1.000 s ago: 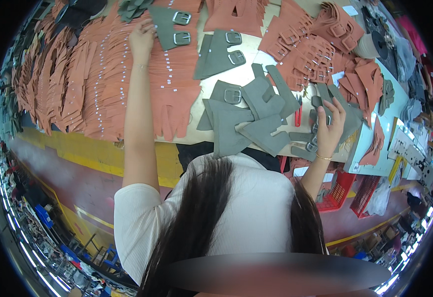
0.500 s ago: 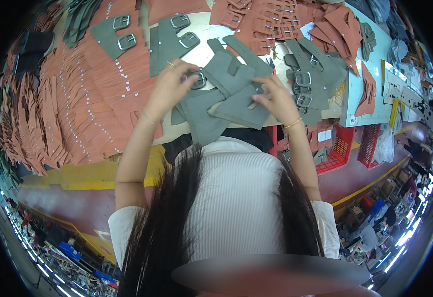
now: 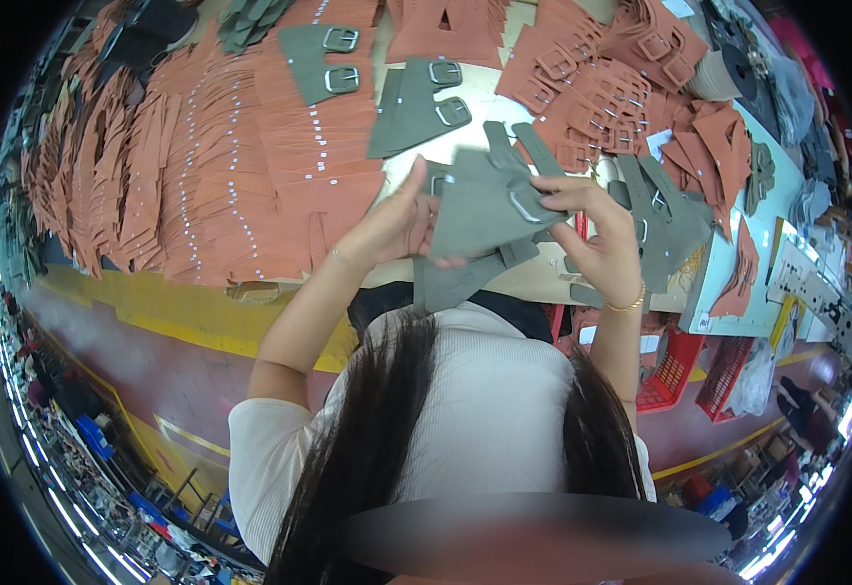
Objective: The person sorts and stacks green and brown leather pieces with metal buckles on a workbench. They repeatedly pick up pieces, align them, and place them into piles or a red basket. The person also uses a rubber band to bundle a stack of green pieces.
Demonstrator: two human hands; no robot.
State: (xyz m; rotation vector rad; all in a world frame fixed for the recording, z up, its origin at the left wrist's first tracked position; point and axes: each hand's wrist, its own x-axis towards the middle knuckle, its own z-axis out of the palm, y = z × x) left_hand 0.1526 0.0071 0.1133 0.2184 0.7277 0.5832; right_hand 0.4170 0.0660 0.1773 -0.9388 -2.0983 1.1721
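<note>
My left hand (image 3: pixel 394 222) and my right hand (image 3: pixel 598 231) hold up a small stack of grey-green suede strap pieces (image 3: pixel 484 210) with metal buckles, lifted off the white table (image 3: pixel 504 97) toward my chest. The left hand grips the stack's left edge. The right hand pinches its right side near a silver buckle (image 3: pixel 528 205). One grey-green strap end (image 3: pixel 455 283) hangs below the stack. More grey-green buckled pieces (image 3: pixel 416 102) lie flat on the table just beyond my hands.
Rows of rust-orange strap pieces (image 3: pixel 212 166) cover the table's left side, and a heap of orange buckled pieces (image 3: pixel 601 78) lies at the upper right. Further grey-green straps (image 3: pixel 675 224) lie at the right. Red plastic crates (image 3: pixel 679 366) stand under the table by a yellow floor line (image 3: pixel 153 307).
Both hands have gathered grey-green pieces from the table and lifted them as a stack closer to my chest. A second ago the left hand reached far up among the orange rows.
</note>
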